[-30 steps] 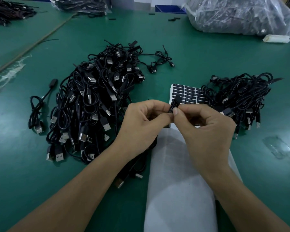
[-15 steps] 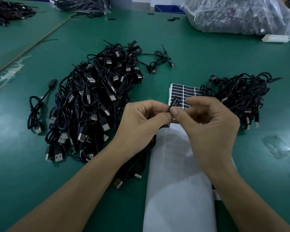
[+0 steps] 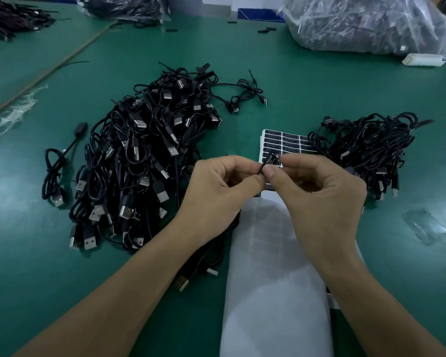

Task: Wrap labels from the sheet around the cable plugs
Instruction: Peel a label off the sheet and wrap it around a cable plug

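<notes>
My left hand (image 3: 216,191) and my right hand (image 3: 322,191) meet above the table's middle and together pinch a small black cable plug (image 3: 268,161) with a black label on it. The plug's cable (image 3: 211,253) runs down under my left wrist to a USB end. Behind the hands lies the label sheet (image 3: 286,140), its black labels in rows at the far end and its peeled white backing (image 3: 276,292) reaching toward me. A large pile of black USB cables (image 3: 139,163) lies to the left. A smaller cable pile (image 3: 368,148) lies to the right.
A single cable (image 3: 59,173) lies apart at the far left on the green table (image 3: 319,86). A clear plastic bag of cables (image 3: 366,24) and a white block (image 3: 422,59) sit at the back right. More cable bundles are at the back left.
My right hand has turned slightly on the plug, its fingers shifting up and left around it. My left hand has kept its pinch in about the same place.
</notes>
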The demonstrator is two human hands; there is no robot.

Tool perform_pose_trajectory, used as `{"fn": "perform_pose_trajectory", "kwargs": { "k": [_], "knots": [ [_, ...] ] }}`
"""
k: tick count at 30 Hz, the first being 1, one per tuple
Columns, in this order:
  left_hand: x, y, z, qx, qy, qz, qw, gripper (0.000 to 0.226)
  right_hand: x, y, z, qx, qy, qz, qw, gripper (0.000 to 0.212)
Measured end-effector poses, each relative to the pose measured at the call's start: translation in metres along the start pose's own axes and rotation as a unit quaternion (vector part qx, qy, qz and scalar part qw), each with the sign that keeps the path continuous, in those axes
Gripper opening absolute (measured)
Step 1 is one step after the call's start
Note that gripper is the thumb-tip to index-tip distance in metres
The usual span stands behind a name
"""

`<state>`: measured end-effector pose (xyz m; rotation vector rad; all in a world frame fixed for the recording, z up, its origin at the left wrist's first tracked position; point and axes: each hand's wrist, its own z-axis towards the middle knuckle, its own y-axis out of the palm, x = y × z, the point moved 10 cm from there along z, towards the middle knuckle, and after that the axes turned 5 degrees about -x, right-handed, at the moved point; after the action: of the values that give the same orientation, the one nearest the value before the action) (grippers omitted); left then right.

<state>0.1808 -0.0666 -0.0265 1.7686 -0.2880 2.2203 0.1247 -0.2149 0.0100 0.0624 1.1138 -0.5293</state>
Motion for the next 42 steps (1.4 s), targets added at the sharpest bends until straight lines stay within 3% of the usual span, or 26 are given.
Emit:
{"fn": "perform_pose_trajectory", "kwargs": {
  "k": [8,17,22,28,42],
  "knots": [
    [-0.002,-0.001,-0.001,-0.001,-0.002,0.018,1.0,0.009,-0.009,0.001,0.0,-0.009,-0.042,-0.01,0.999,0.025],
    [0.0,-0.003,0.001,-0.004,0.008,0.005,1.0,0.017,-0.026,0.019,-0.005,-0.08,-0.119,-0.006,0.99,0.018],
    [0.0,-0.003,0.001,-0.003,0.011,0.009,1.0,0.014,-0.008,0.011,0.001,-0.054,-0.033,0.097,0.993,0.02],
    [-0.001,-0.002,0.001,-0.011,0.01,0.014,1.0,0.017,0.008,0.006,0.006,-0.04,0.04,0.145,0.988,0.018],
    [-0.002,0.002,0.002,-0.036,0.014,0.001,0.999,0.019,0.011,0.009,0.007,-0.056,0.046,0.119,0.99,0.027]
  ]
}}
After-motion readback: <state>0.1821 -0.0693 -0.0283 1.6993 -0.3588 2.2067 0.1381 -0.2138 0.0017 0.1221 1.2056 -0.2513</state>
